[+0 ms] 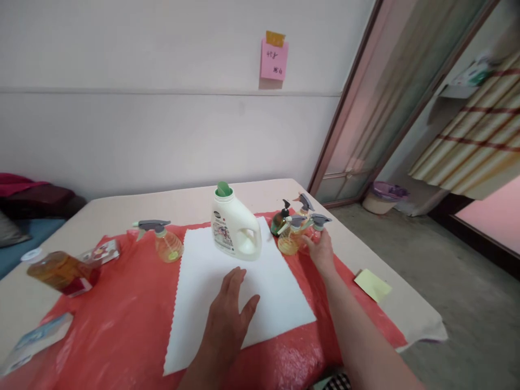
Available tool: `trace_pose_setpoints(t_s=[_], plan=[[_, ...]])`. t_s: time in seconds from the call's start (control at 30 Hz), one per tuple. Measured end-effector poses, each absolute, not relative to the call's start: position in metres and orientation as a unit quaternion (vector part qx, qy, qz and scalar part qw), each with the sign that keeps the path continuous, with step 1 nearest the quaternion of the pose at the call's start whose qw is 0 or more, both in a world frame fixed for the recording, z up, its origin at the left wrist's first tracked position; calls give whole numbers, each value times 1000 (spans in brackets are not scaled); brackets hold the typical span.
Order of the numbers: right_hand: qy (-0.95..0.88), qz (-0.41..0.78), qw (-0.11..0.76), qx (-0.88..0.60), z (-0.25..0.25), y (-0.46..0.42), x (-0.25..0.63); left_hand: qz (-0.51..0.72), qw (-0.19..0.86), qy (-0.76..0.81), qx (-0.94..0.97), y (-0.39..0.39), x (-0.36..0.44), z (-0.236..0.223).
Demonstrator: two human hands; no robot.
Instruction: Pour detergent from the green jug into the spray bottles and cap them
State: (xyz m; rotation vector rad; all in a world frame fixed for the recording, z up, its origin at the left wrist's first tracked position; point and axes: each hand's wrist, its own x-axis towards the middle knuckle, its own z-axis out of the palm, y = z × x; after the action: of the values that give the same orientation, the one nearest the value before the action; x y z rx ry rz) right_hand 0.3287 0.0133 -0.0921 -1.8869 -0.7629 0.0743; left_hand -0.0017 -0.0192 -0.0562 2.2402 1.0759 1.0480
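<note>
My left hand (pixel 229 311) hovers over a white cloth (pixel 203 325), fingers stretched out and holding nothing. Ahead of it stands a cream-white detergent jug (pixel 233 230) with a green spout, upright on the cloth. On the right, my right hand (pixel 322 252) is closed around a clear spray bottle (pixel 313 233) with a grey trigger head; my fingers hide part of its body. Just left of that hand is another spray bottle (pixel 289 241) with yellowish liquid. Behind them are a dark pump bottle (pixel 280 219) and one more spray bottle (pixel 304 205).
Red plastic sheeting (pixel 122 319) covers much of the table (pixel 268 189). To the left are a spray bottle (pixel 168 246), a bottle of amber liquid (pixel 63 271) and flat packets (pixel 40 336). Yellow sticky notes (pixel 372 285) lie near the right edge. A lined bin (pixel 382 197) stands on the floor.
</note>
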Motion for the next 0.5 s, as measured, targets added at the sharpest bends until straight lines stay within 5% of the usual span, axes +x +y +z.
trace_pose_setpoints(t_s=[0.27,0.4,0.5], plan=[[-203,-85,597,-771,-51,-16,309,422,188,394,795,-19,-9,-40],[-308,-139,631,-698,-25,-26,243,506,157,394,751,-18,-21,-24],[-512,13,589,-625,-30,-23,162,586,140,405,688,-17,-33,-9]])
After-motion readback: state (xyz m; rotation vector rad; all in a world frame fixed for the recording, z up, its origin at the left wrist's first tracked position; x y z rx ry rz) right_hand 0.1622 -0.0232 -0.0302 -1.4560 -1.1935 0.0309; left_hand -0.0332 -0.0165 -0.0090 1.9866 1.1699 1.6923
